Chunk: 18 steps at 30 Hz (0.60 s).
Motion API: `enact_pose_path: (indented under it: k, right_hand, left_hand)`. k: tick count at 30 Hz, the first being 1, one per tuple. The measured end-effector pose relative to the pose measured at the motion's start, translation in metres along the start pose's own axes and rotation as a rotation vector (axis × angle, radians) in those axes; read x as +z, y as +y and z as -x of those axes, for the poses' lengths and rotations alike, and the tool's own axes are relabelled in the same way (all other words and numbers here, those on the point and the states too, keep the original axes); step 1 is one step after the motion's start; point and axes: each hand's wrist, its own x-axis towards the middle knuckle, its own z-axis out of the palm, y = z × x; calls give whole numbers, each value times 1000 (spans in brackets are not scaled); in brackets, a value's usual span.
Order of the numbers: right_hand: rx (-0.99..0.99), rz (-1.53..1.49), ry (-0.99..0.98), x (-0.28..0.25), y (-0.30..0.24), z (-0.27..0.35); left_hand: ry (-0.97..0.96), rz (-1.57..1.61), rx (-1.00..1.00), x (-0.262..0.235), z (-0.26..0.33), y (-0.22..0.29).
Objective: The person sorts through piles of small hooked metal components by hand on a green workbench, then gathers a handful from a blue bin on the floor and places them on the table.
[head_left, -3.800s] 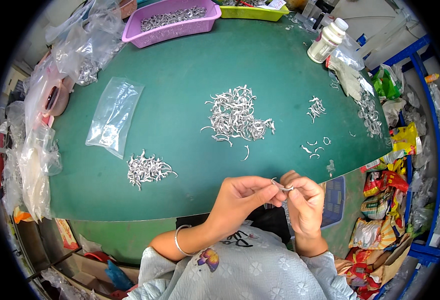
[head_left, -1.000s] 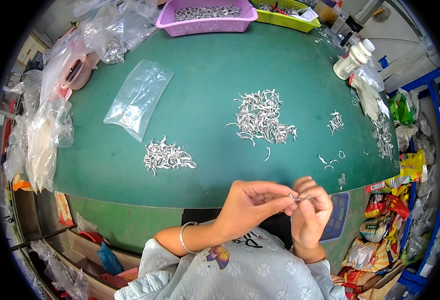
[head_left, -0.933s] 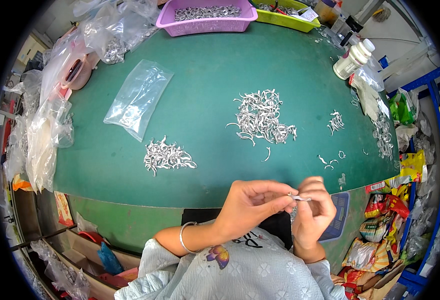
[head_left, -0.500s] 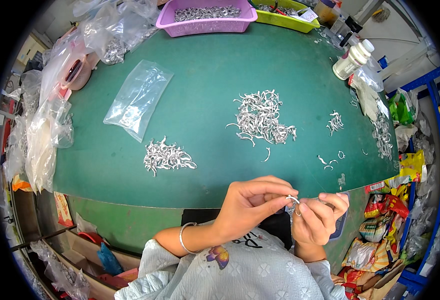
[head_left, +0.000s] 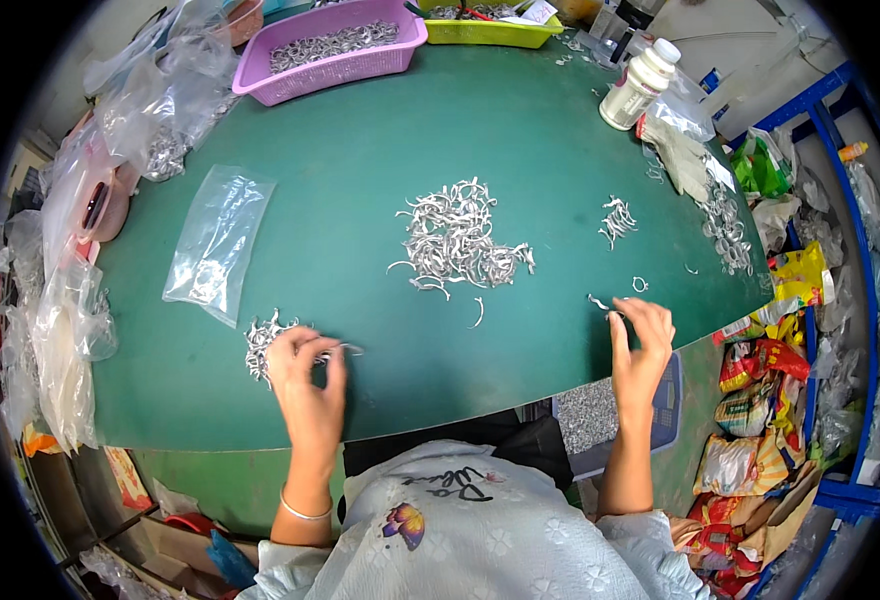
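My left hand [head_left: 305, 375] is over the left pile of curved silver-coloured metal pieces [head_left: 262, 342]. Its thumb and forefinger are closed on one slim curved metal piece [head_left: 352, 350], which is slightly blurred. Toward the right edge of the green table, my right hand [head_left: 643, 340] reaches down with thumb and forefinger slightly apart. Just beyond those fingertips lies a small curved metal piece [head_left: 597, 301], and a ring-shaped piece [head_left: 640, 284] rests a little farther away. What lies under the right fingers is hidden.
A large pile of curved pieces [head_left: 460, 235] occupies the table's middle, with a smaller heap [head_left: 617, 220] to its right. A clear plastic bag [head_left: 220, 240] lies at left. Purple [head_left: 332, 62] and green [head_left: 490, 32] baskets stand at the back, a white bottle [head_left: 640, 85] back right.
My hands were together at the front edge, handling a ring-shaped piece. They have parted: the left moved to the left pile, the right forward to the small loose pieces. The view has shifted.
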Motion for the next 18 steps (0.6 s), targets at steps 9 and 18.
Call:
enact_pose_path:
  k: [9, 18]
  right_hand:
    - [-29, 114, -27, 28, 8, 1]
    - [-17, 166, -135, 30, 4, 2]
  left_hand:
    - [59, -74, 6, -5, 7, -4]
    - [-274, 249, 161, 17, 3, 66]
